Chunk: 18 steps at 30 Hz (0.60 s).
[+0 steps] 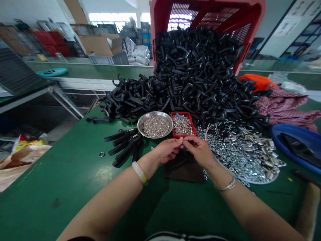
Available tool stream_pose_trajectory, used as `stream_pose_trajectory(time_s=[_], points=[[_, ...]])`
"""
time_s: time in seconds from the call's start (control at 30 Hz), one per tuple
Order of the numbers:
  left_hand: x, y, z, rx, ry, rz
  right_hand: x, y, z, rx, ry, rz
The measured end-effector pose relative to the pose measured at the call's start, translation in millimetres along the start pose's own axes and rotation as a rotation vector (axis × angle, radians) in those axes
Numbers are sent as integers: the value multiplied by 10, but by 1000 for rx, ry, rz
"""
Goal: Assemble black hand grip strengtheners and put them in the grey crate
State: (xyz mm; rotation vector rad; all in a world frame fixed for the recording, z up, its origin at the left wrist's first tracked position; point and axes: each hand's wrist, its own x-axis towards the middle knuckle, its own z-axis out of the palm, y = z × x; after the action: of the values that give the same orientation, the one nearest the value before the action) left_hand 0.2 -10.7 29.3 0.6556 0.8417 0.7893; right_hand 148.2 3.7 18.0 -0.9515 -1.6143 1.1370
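My left hand (pixel 170 150) and my right hand (pixel 199 150) meet fingertip to fingertip just in front of a red tray (pixel 192 125) of small metal pins. Both are closed in a pinch; whatever sits between the fingertips is too small to make out. Beneath them a black part lies on a dark flat pad (pixel 184 172), partly hidden by the hands. Left of the red tray stands a round steel bowl (pixel 140 129) filled with tiny metal pieces. Several black-handled tools (pixel 126 144), each with a small spring, lie together beside the bowl.
A red crate (pixel 253 23) lies tipped, spilling a heap of black curved handles (pixel 195 77) across the table's back. Metal nuts and sleeves (pixel 240 154) fill a dish at right, near a blue tray (pixel 278 134) and a hammer (pixel 309 207). A metal ring (pixel 101 154) lies left.
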Motion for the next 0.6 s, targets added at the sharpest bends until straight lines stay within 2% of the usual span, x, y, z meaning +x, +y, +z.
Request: stream_pose_trajectory(time_s=[0.2,0.3,0.43,0.6], points=[[10,19,18,44,-4,-2,-47,-48,-18,45,0,113],[12,48,-21,142,98,46,-78,-66,-81,17,44,175],[30,58,-101,384,266,198,-121,-54,-224,-57,50,244],[104,-17,-168,614,341,396,-184,56,-315,-229,-27,145]])
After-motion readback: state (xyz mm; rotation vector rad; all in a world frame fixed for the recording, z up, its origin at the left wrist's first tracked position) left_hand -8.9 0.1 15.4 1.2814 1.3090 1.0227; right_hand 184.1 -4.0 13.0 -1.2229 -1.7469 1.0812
